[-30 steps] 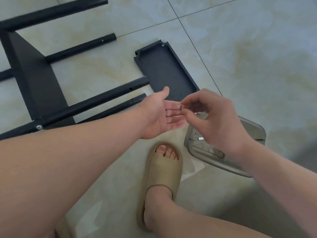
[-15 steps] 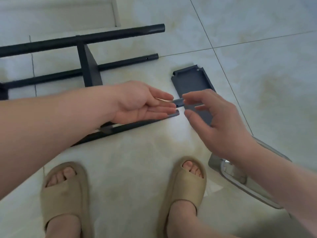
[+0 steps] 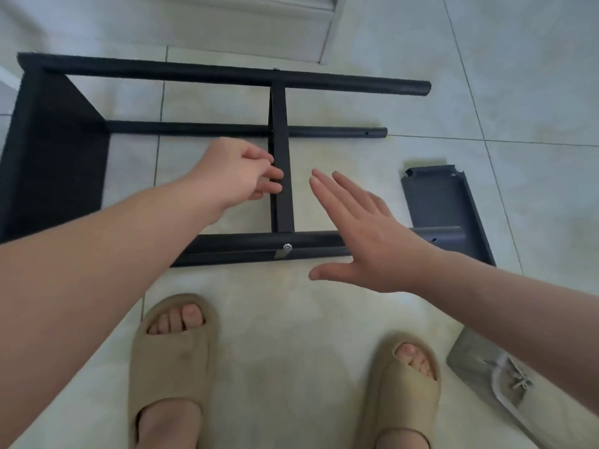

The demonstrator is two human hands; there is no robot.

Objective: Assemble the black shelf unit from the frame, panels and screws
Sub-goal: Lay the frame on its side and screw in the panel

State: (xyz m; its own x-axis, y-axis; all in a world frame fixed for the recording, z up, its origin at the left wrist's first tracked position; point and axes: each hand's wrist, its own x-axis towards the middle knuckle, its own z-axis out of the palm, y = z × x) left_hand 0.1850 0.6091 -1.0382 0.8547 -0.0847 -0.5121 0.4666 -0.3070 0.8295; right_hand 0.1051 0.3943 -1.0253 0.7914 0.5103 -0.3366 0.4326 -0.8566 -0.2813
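Note:
The black shelf frame [image 3: 227,74] lies on its side on the tiled floor, with a wide end panel [image 3: 55,150] at the left. A narrow middle panel [image 3: 282,202] crosses it, fixed to the near tube [image 3: 246,246] by a silver screw [image 3: 287,246]. My left hand [image 3: 238,175] has its fingers curled, fingertips at the middle panel's left edge; what it holds is hidden. Over the near tube, right of the middle panel, my right hand [image 3: 366,234] hovers flat with straight fingers and holds nothing. A loose dark panel [image 3: 444,202] lies to the right.
A clear plastic bag of hardware [image 3: 518,384] lies on the floor at the lower right. My feet in beige slippers [image 3: 171,361] stand just in front of the frame. A white door frame or baseboard [image 3: 291,27] runs along the top.
My right hand pinched a small screw at my left hand; now it is flat and empty. My left hand has curled and moved to the middle panel. The view swung left over the frame.

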